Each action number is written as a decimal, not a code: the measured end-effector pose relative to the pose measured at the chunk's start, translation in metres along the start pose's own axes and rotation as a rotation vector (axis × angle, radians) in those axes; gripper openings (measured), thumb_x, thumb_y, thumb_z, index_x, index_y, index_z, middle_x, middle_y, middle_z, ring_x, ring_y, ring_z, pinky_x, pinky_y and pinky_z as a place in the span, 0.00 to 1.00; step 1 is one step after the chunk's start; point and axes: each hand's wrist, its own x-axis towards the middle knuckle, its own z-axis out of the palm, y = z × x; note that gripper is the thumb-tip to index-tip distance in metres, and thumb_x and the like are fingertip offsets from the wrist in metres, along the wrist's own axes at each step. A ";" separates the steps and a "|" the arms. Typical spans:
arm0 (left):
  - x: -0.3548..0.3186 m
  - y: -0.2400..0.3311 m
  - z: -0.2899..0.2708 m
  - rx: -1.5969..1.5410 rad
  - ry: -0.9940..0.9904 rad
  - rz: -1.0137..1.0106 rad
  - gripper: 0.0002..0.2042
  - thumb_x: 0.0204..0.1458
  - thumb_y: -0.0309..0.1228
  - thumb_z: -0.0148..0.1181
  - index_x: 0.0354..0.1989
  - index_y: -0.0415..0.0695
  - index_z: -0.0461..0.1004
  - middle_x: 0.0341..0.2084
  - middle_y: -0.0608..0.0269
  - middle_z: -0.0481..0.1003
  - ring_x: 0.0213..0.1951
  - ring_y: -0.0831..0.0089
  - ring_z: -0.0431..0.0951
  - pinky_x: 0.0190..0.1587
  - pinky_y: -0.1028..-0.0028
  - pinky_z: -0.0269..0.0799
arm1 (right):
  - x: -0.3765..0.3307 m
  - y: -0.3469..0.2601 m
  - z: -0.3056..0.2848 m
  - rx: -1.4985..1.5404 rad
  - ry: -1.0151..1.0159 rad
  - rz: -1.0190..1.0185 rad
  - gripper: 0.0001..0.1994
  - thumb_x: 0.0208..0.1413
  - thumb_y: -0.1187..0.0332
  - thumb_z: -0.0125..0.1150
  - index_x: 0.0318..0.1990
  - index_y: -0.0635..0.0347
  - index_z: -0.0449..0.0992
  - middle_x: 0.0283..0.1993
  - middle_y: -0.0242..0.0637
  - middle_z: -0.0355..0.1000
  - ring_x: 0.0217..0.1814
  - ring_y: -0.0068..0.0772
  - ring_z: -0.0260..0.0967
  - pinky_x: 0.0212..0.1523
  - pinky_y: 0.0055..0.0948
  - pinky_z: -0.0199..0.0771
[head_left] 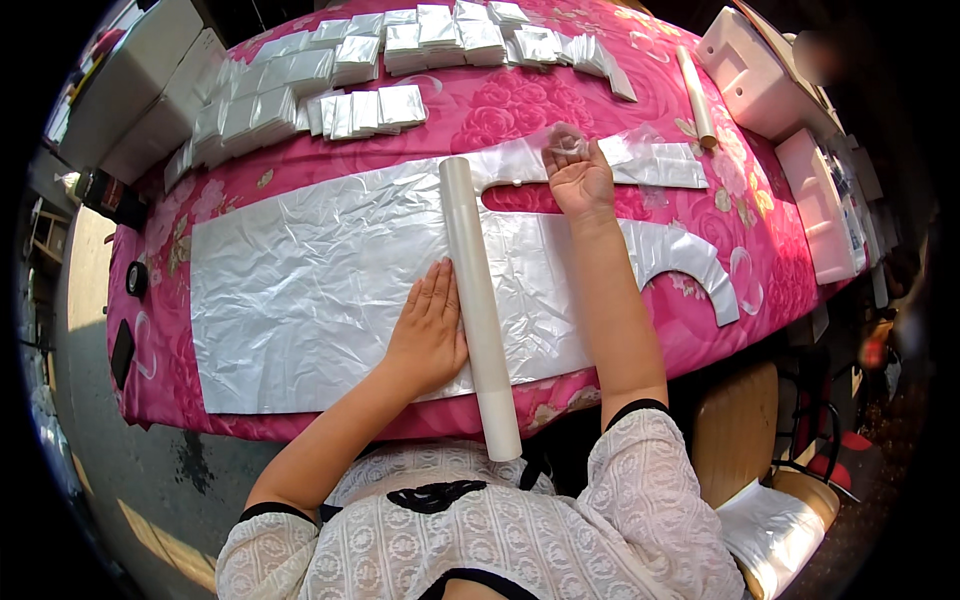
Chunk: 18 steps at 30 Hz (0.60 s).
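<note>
A big, shiny white plastic sheet [300,300] lay flat on the table, all wrinkly. Its wide part was on the left, and on the right it had round cut-outs and two strips, one of them bent like a hook. A long pale tube [475,310] lay across it, and the tube's near end poked out past the table's edge. The left hand [430,328] was open and flat on the sheet, fingers together, just beside the tube. The right hand [580,185] was by the upper strip with its palm up. Thin, see-through plastic [567,138] was bunched at its fingers, but I cannot tell if they gripped it.

Under it all was a pink cloth [520,115] with flowers on it. At the far side sat lots of flat, silvery packets [405,42] in piles. Another thin tube [692,95] lay at the far right, near a white box [745,75]. More white boxes [135,80] stood at the far left. Along the left edge were a dark jar [110,198], a small black ring [137,278] and a flat black thing [122,355]. On the right, below the table, a wooden chair [738,425] had white plastic [770,530] on its seat.
</note>
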 end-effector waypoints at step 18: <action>0.000 -0.002 0.005 -0.098 0.035 0.010 0.32 0.47 0.34 0.42 0.60 0.27 0.46 0.63 0.40 0.43 0.66 0.52 0.41 0.66 0.61 0.34 | -0.136 0.023 0.182 -0.530 -0.582 -0.161 0.17 0.60 0.65 0.44 0.46 0.72 0.68 0.50 0.48 0.69 0.54 0.34 0.67 0.58 0.32 0.63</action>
